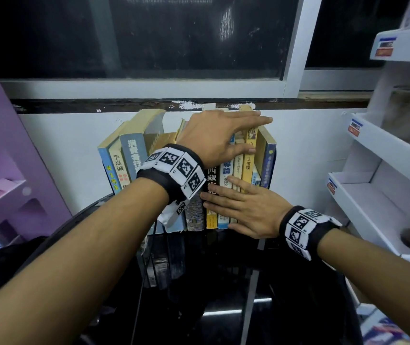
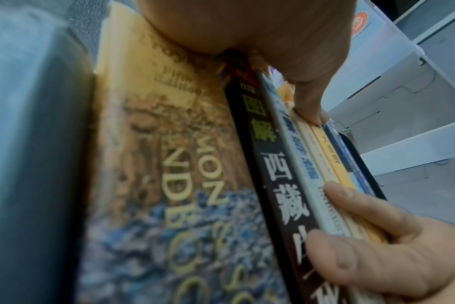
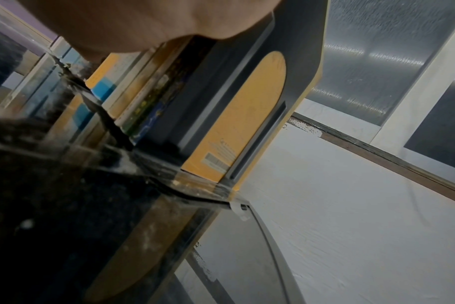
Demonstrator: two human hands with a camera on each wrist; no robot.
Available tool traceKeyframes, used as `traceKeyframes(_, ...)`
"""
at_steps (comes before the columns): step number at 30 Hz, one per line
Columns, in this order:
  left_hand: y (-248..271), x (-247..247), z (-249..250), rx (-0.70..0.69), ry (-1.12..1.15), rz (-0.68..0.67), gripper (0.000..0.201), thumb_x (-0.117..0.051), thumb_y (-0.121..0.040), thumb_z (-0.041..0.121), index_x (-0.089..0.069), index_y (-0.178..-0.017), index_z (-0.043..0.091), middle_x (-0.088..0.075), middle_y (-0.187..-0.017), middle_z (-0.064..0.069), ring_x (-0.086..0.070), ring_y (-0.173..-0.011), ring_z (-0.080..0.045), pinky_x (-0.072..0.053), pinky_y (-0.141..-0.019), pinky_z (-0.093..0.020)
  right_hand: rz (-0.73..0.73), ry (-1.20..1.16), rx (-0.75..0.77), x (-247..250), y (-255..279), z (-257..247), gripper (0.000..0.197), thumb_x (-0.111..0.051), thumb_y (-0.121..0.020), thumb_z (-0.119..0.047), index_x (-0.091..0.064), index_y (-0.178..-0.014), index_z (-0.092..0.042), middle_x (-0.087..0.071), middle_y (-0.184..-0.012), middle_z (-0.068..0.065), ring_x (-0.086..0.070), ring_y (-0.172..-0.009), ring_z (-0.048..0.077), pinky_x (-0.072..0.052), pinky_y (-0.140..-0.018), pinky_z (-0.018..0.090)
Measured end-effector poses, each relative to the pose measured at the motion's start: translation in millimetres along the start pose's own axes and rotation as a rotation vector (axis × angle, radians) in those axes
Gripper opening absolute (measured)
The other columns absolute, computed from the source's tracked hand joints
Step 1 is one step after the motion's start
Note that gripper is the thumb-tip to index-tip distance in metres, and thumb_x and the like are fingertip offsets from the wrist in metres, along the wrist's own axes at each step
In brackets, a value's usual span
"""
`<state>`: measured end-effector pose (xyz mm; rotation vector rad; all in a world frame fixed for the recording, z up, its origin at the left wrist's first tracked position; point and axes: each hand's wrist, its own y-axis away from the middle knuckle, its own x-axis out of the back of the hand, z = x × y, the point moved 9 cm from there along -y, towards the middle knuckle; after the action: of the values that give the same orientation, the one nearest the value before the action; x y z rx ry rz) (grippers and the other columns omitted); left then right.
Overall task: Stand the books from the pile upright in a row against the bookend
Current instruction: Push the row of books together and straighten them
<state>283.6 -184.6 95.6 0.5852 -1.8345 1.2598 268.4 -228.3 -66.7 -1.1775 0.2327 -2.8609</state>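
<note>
Fingers (image 1: 253, 120) of both hands press upright, colourful books (image 1: 223, 175).

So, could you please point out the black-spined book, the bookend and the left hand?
black-spined book (image 2: 281, 181): left wrist view, mid spine.
bookend (image 3: 237, 67): right wrist view, dark upright plate.
left hand (image 1: 213, 135): head view, back of hand.

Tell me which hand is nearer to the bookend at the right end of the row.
Right. The right hand lies flat on the lower spines, fingertips beside the bookend. The left hand rests across the books' tops, higher up, its fingertips reaching toward the same end.
</note>
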Motion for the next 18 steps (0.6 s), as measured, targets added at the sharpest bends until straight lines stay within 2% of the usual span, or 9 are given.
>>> traceKeyframes(9,-1.0,-2.1,-1.7,0.012,-0.023,-0.001,0.058,-0.045,-0.087,0.064,-0.029,-0.141,0.051,-0.039,-0.147,0.02,-0.052,-0.125,-0.017,-0.05,-0.093,-0.041,0.005,-0.01,-0.001,-1.0,-0.2,0.8,0.073,-0.035,-0.096,-0.051,-0.013,-0.155,-0.013,-0.004,-0.162,0.005,0.002,-0.15,0.022,0.004,-0.12,0.047)
traceKeyframes(18,0.3,-0.9,0.5,0.021,-0.005,0.014,0.057,-0.048,-0.087,0.062,-0.032,-0.141,0.051,-0.041,-0.146,0.021,-0.052,-0.125,-0.015,-0.047,-0.094,-0.035,0.012,-0.022,-0.002,1.9,1.1,-0.2,0.074,-0.04,-0.094,-0.048,-0.016,-0.154,-0.013,-0.006,-0.162,0.005,0.001,-0.15,0.023,0.004,-0.12,0.047)
